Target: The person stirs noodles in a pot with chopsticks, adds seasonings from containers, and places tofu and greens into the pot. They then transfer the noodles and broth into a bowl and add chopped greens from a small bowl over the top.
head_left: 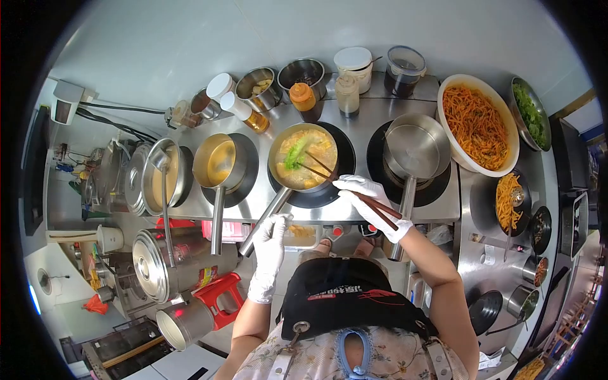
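Note:
My gloved right hand [366, 190] is closed around a pair of long dark chopsticks [378, 206]. Their tips reach into a steel saucepan [273, 174], where bright green lettuce leaves [296, 155] lie on yellowish food in cloudy liquid. Steam or froth blurs the contents a little. My gloved left hand [271, 237] is at that saucepan's handle [278, 201], its fingers curled against it and the thumb sticking out to the right. The handle's far end shows past the fingers.
Left of it stand a saucepan of yellow broth [215, 161] and a pot with a ladle [161, 168]. On the right are a saucepan of clear liquid [415, 144] and a large bowl of orange shreds [472, 126]. Sauce bottles [303, 98] line the back. A red stool [220, 301] is below left.

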Available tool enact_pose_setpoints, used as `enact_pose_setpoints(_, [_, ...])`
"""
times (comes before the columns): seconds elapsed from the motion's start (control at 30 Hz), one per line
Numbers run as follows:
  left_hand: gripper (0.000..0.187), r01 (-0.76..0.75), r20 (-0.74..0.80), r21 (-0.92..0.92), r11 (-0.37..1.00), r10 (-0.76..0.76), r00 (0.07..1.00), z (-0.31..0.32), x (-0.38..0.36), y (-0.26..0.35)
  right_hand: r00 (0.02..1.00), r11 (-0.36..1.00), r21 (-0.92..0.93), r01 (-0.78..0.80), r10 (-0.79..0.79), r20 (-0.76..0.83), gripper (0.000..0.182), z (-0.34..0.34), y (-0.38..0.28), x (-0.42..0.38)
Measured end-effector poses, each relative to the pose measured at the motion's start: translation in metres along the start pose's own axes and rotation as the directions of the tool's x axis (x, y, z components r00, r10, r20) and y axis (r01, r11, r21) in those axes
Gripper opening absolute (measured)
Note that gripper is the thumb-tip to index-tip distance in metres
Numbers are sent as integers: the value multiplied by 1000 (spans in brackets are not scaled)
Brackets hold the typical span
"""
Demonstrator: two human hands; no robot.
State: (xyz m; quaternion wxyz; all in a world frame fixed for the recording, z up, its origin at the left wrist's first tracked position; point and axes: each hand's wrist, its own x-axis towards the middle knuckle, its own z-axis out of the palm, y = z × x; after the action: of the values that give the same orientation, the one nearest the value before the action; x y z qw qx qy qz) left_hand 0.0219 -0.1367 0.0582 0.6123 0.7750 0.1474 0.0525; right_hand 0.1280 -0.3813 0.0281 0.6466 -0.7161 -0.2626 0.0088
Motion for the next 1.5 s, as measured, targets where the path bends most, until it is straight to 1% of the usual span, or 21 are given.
enact_pose_setpoints(0.1, [17,-2,3,-13,1000,2,1000,4,0,2,999,997,73,-9,13,-52,25,-2,6,-5])
enact_pose_setpoints(0.17, [17,5,11,-7,1000,-5,1000,8,-1,2,990,978,152,-143,142,17,31,-8,3,-4])
enact_pose_setpoints(0.33, [17,6,14,12,1000,-6,1000,17,-1,2,999,998,45,-41,41,15,24,-11,12,-4])
enact_pose_setpoints(0.4, [17,20,32,-5,1000,-20,999,19,0,3,992,991,-56,118,-115,41,24,-16,7,-4])
enact_pose_setpoints(0.5, [18,12,35,7,1000,-12,999,24,0,6,997,998,-33,60,-59,49,31,-20,12,-7])
enact_pose_setpoints(0.53, [18,8,42,9,1000,-9,999,25,1,6,999,997,80,-24,22,25,31,-24,5,-9])
enact_pose_setpoints(0.57, [19,-3,39,24,1000,2,999,25,1,6,994,990,84,-111,109,31,28,-31,-9,-8])
enact_pose_setpoints(0.63, [19,-17,55,36,999,15,998,24,0,6,976,940,278,-199,215,-29,23,-48,-41,-10])
enact_pose_setpoints(0.7, [19,-7,17,138,990,5,1000,29,1,11,963,982,188,-1,51,-263,18,-72,-58,-18])
enact_pose_setpoints(0.77, [20,69,-16,70,995,-68,998,34,4,8,919,958,269,-98,191,-346,18,-86,-45,-33])
enact_pose_setpoints(0.83, [21,18,63,11,1000,-18,998,40,8,12,803,731,647,-216,511,-308,20,-94,-25,-43])
enact_pose_setpoints(0.93, [20,-30,86,57,998,25,996,50,14,4,782,683,714,-153,525,-335,24,-102,13,-75])
enact_pose_setpoints(1.0, [20,-10,82,51,999,6,997,58,18,5,741,633,765,-120,570,-356,27,-125,0,-81])
enact_pose_setpoints(1.03, [20,-4,82,66,998,-2,997,64,18,10,727,622,783,-25,549,-413,26,-142,-11,-87])
enact_pose_setpoints(1.1, [20,-40,96,92,995,31,995,71,21,14,690,622,764,171,478,-543,27,-188,-24,-101])
enact_pose_setpoints(1.13, [20,-35,95,92,995,27,995,75,22,16,615,756,626,189,406,-676,28,-215,-37,-109])
enact_pose_setpoints(1.23, [20,-75,113,90,993,65,992,87,23,21,300,973,158,168,102,-949,27,-297,-90,-129])
enact_pose_setpoints(1.27, [20,-76,114,114,991,63,991,89,23,22,180,966,89,241,46,-983,24,-333,-86,-140])
enact_pose_setpoints(1.33, [20,-76,115,112,991,63,991,96,22,25,21,976,-129,173,-135,-991,21,-389,-89,-149])
enact_pose_setpoints(1.43, [20,-77,119,120,990,63,991,104,24,27,1,967,-226,121,-228,-974,18,-456,-73,-153])
enact_pose_setpoints(1.5, [20,-75,122,124,989,60,991,112,24,29,-16,973,-231,-21,-231,-973,18,-485,-60,-142])
